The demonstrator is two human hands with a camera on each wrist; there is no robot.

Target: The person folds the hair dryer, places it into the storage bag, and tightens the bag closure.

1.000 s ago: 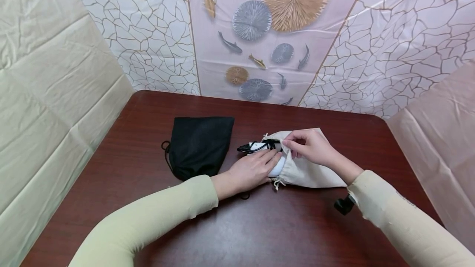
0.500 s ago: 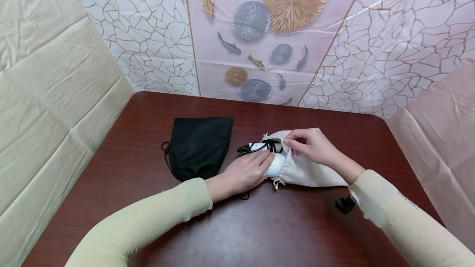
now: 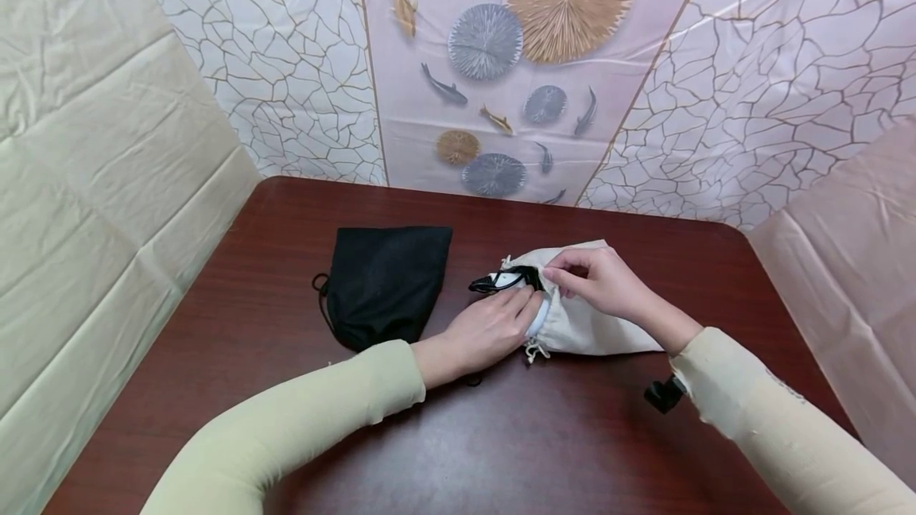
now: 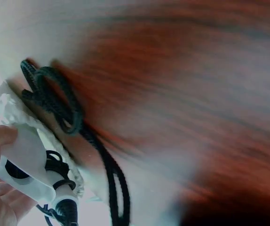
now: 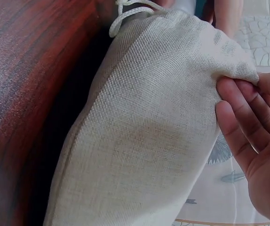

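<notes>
A white appliance (image 3: 538, 321) with a black cord (image 3: 528, 275) wound about its narrow part lies partly inside a cream drawstring bag (image 3: 597, 332). My left hand (image 3: 488, 332) grips the appliance at the bag's mouth. In the left wrist view, thumb and fingers lie on either side of the white body (image 4: 27, 157), which has a dark oval on it. My right hand (image 3: 604, 280) pinches the bag's rim at the far side; in the right wrist view the cloth (image 5: 139, 103) folds between thumb and fingers. The appliance's inner end is hidden by the cloth.
A black drawstring bag (image 3: 386, 284) lies flat on the brown table (image 3: 458, 451), left of the cream bag. A black cord loop (image 4: 62, 99) rests on the table near my left hand. Patterned cloth (image 3: 487, 102) hangs behind the table.
My left hand drew back leftward half a second ago, then came forward to the right. The appliance and its cord have shifted slightly right. My right hand keeps its hold on the rim.
</notes>
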